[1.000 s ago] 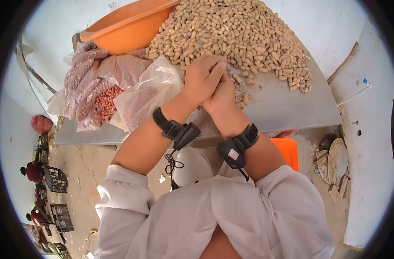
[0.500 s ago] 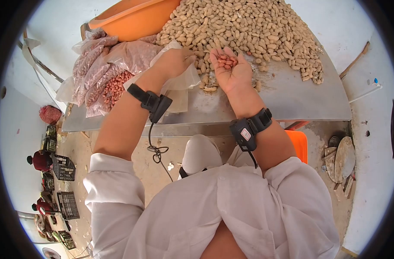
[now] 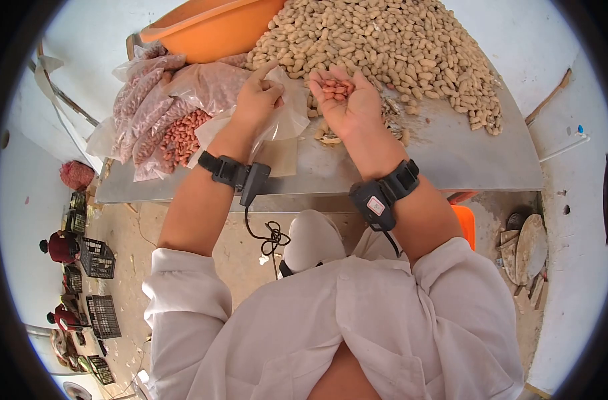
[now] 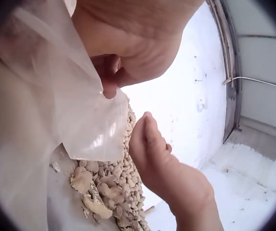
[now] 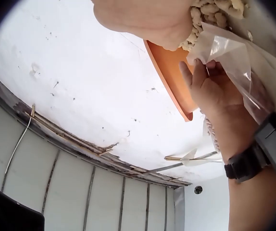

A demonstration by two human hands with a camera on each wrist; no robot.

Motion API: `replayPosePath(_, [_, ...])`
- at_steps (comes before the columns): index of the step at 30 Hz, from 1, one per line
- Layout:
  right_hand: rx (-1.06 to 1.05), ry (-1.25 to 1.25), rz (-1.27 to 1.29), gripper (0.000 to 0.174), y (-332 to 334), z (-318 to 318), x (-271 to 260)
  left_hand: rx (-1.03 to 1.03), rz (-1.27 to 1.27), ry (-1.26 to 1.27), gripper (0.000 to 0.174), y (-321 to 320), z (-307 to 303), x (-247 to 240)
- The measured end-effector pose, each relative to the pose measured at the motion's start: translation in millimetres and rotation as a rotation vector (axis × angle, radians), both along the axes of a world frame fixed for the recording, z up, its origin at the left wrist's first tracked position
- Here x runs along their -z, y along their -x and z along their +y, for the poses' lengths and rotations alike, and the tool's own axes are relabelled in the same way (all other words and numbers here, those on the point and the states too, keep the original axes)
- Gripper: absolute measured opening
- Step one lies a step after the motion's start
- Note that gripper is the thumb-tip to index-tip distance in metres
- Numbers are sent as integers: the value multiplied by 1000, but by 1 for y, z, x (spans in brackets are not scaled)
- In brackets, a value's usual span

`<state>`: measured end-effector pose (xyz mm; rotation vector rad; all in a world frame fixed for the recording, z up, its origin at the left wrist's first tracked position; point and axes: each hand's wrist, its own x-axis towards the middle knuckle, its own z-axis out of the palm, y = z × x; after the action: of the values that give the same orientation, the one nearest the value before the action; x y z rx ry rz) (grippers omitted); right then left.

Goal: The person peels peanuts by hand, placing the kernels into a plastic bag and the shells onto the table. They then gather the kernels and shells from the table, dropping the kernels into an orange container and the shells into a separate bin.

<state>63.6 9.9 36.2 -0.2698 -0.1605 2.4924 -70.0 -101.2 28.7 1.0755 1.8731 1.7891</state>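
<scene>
My left hand (image 3: 254, 103) pinches the mouth of a clear plastic bag (image 3: 292, 100). In the left wrist view the bag's film (image 4: 97, 127) hangs from its curled fingers. Just right of the bag, my right hand (image 3: 356, 110) is turned palm up and slightly cupped, with several red shelled peanuts (image 3: 337, 89) lying on the palm and fingers. Behind both hands rises a large heap of unshelled peanuts (image 3: 384, 40). Broken shells (image 3: 392, 113) lie by the right wrist on the metal table (image 3: 464, 157).
Filled bags of red peanuts (image 3: 134, 110) are piled at the left, with loose kernels (image 3: 184, 133) showing at one opening. An orange basin (image 3: 217, 33) stands behind them. An orange stool (image 3: 464, 225) is under the table's right side. Black crates (image 3: 97, 257) and people sit far left.
The hands, clasped together at first, have come apart. The left went to the bag and now holds its mouth; the right turned palm up, showing the kernels, and moved slightly left toward the bag.
</scene>
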Motion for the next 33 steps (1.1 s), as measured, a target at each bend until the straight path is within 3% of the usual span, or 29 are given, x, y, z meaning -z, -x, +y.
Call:
replayPosePath(8, [-112,-147,-115,38,55,-11,0,-148,49,-209,49,-11,-8,-1])
replayPosePath(14, [-295,-544,-319,47,74,-23,-16,-183,68,-328,47,-12,-17,-8])
replayPosePath(17, [-252,-644,-455,50,69,-30,-34,-192,191,-304,44,-12,-22,-11])
replayPosePath(20, [-253,-661,-477,50,69,-27,-37,-124,-159,-495,41,-13,-18,-12])
replayPosePath(23, [-280,-579,-408,36,68,-23,-40,-124,-214,-527,40,-4,-15,-9])
replayPosePath(26, [-196,-683,-379,44,80,-14,-28,-168,-326,-620,40,-4,-11,-16])
replayPosePath(29, [-222,-758,-246,39,60,11,-38,-200,-395,-631,39,8,-16,-21])
replayPosePath(33, [-70,-1210,-320,33,10,69,-45,-220,-554,-763,33,3,-20,-39])
